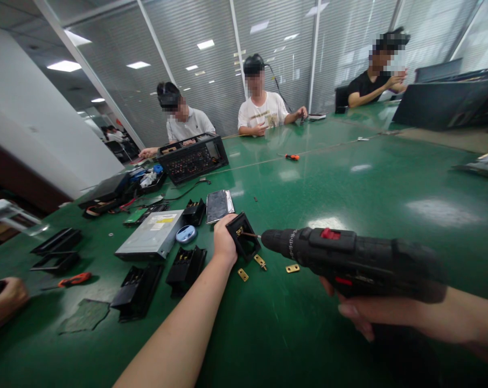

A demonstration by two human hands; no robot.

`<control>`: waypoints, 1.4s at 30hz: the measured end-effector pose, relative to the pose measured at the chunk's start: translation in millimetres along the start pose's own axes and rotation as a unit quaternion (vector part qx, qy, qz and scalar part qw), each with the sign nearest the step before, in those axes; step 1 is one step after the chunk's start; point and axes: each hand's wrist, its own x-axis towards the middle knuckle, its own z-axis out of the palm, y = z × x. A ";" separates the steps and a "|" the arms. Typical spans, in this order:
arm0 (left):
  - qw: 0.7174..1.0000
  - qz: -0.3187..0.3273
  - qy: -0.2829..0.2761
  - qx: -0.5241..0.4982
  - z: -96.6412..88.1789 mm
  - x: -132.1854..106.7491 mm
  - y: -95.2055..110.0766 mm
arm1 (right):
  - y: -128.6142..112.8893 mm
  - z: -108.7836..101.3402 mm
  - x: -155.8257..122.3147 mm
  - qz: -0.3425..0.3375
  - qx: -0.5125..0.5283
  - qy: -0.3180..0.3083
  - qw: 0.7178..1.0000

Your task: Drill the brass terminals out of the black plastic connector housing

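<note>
Left fingers (223, 225): clamped on black box (244, 243); brace firmly.
Right fingers (351, 311): clamped on drill (344, 250).
Bit (251, 234): toward nine o'clock; seat squarely.

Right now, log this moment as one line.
left hand: holding square black plastic housing; right hand: gripping black power drill; slim metal bit: pointing into housing; oblong brass plates: on glossy green table

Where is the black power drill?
The drill is in the head view's right half, in the right hand, its bit at the left hand's square black housing.
</note>
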 end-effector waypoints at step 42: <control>1.000 -0.006 0.012 -0.001 4.5 -3.5 5.0 | -2.7 0.8 0.6 0.000 0.020 0.004 1.000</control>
